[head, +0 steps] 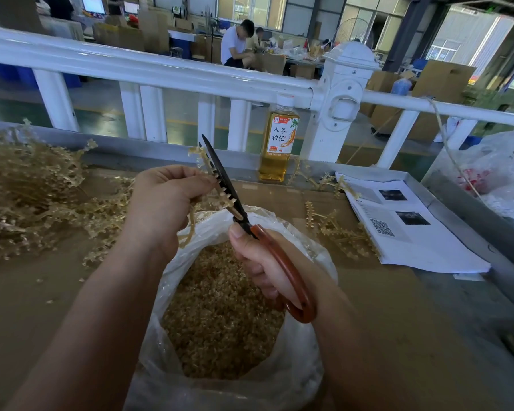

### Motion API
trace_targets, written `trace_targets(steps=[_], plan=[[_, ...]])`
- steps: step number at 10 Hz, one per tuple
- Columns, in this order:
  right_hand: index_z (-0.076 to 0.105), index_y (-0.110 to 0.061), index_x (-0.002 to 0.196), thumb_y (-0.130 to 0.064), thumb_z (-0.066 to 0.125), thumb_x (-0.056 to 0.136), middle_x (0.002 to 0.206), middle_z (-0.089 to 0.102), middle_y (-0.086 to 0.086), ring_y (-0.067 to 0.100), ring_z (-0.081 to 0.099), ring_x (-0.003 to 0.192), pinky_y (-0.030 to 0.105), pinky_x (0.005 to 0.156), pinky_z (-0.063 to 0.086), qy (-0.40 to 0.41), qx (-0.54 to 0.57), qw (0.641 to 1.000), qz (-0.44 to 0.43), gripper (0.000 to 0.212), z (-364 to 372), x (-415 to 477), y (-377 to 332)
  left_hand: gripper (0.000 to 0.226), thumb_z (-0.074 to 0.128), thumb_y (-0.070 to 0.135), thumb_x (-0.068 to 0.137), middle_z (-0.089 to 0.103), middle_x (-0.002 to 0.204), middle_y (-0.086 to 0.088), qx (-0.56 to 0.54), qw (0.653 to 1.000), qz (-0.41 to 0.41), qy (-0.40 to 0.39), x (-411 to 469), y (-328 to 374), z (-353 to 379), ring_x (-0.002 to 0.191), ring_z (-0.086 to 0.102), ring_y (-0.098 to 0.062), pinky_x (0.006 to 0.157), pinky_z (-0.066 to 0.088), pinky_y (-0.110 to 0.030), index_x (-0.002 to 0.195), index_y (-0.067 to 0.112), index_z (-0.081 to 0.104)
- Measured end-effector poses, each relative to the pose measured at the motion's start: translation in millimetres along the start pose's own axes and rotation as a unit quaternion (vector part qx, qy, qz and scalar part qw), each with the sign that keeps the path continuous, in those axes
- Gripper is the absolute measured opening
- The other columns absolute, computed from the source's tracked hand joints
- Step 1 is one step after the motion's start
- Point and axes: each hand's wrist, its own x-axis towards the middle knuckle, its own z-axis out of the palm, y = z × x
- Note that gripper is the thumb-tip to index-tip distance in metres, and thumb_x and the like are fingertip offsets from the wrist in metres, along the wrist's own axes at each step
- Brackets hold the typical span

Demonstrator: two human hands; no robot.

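1. We see a tan, toothed plastic strip (201,158), tilted and lying along the scissor blades.
2. We see scissors (230,186) with black blades and red-brown handles, pointing up and away, blades nearly together.

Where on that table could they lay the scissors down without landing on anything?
Bare tabletop for the scissors lies right of the bag, below the papers. Another bare patch sits near left, below the pile of strips, with a few crumbs. Crowded: loose strips between bag and papers; the bag fills the middle.
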Motion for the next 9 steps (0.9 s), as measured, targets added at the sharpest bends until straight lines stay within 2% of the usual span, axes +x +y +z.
trace_targets(steps=[1, 2, 4, 5, 6, 7, 9], plan=[[0.039, -0.022, 0.071, -0.031, 0.032, 0.1, 0.031, 0.047, -0.016, -0.01, 0.043, 0.028, 0.003, 0.032, 0.03, -0.004, -0.05, 0.998, -0.023, 0.031, 9.7, -7.1, -8.2, 0.021, 0.064, 0.003, 0.076, 0.046, 0.04, 0.008, 0.0, 1.0, -0.001, 0.004, 0.1, -0.3, -0.4, 0.029, 0.027, -0.002, 0.033, 0.019, -0.009, 0.058, 0.012, 0.06], [0.04, -0.023, 0.063, -0.049, 0.036, 0.094, 0.042, 0.043, -0.012, -0.006, 0.04, 0.031, 0.007, 0.039, 0.032, 0.017, -0.194, 0.979, -0.057, 0.04, 2.9, 0.7, -3.4, 0.021, 0.064, 0.005, 0.076, 0.041, 0.04, 0.008, 0.006, 1.0, 0.002, 0.007, 0.3, -0.1, 1.1, 0.031, 0.025, -0.003, 0.034, 0.019, -0.01, 0.058, 0.012, 0.056], [0.041, -0.024, 0.064, -0.058, 0.036, 0.089, 0.054, 0.043, -0.008, -0.006, 0.041, 0.033, 0.017, 0.05, 0.031, 0.044, -0.256, 0.961, -0.096, 0.042, 3.3, 2.8, -0.1, 0.017, 0.061, 0.005, 0.078, 0.043, 0.039, 0.012, 0.0, 1.0, 0.006, 0.009, -1.2, 1.5, 2.3, 0.03, 0.027, -0.001, 0.033, 0.019, -0.009, 0.065, 0.014, 0.058], [0.041, -0.022, 0.066, -0.049, 0.036, 0.095, 0.044, 0.046, -0.009, -0.006, 0.041, 0.031, 0.014, 0.045, 0.035, 0.009, -0.223, 0.971, -0.084, 0.04, 3.2, -0.1, -3.9, 0.02, 0.06, 0.008, 0.081, 0.042, 0.04, 0.009, -0.015, 1.0, 0.005, 0.003, -1.4, 1.4, 1.5, 0.033, 0.027, -0.004, 0.034, 0.018, -0.01, 0.062, 0.014, 0.059], [0.041, -0.024, 0.067, -0.056, 0.035, 0.091, 0.057, 0.041, -0.007, -0.003, 0.038, 0.033, 0.022, 0.051, 0.031, 0.036, -0.292, 0.95, -0.107, 0.041, 1.8, 1.2, -1.9, 0.025, 0.06, 0.005, 0.081, 0.046, 0.04, 0.008, -0.022, 1.0, 0.003, 0.001, -2.5, 1.8, 1.9, 0.033, 0.03, -0.004, 0.033, 0.018, -0.009, 0.058, 0.017, 0.061], [0.042, -0.025, 0.067, -0.058, 0.035, 0.09, 0.058, 0.041, -0.006, -0.002, 0.04, 0.034, 0.021, 0.048, 0.033, 0.042, -0.3, 0.947, -0.11, 0.041, 2.5, 0.7, -1.0, 0.027, 0.06, 0.003, 0.079, 0.047, 0.039, 0.008, -0.022, 1.0, -0.001, -0.003, -3.5, 2.8, 2.7, 0.031, 0.031, -0.003, 0.033, 0.018, -0.009, 0.056, 0.018, 0.06], [0.043, -0.03, 0.072, -0.057, 0.034, 0.091, 0.063, 0.047, -0.004, 0.008, 0.042, 0.049, 0.023, 0.051, 0.035, 0.048, -0.29, 0.95, -0.107, 0.034, 2.4, -2.1, -0.3, 0.022, 0.059, 0.0, 0.078, 0.045, 0.036, 0.008, -0.012, 0.999, -0.011, -0.038, -7.3, 3.7, 7.0, 0.027, 0.03, -0.002, 0.032, 0.017, -0.007, 0.06, 0.011, 0.057]])
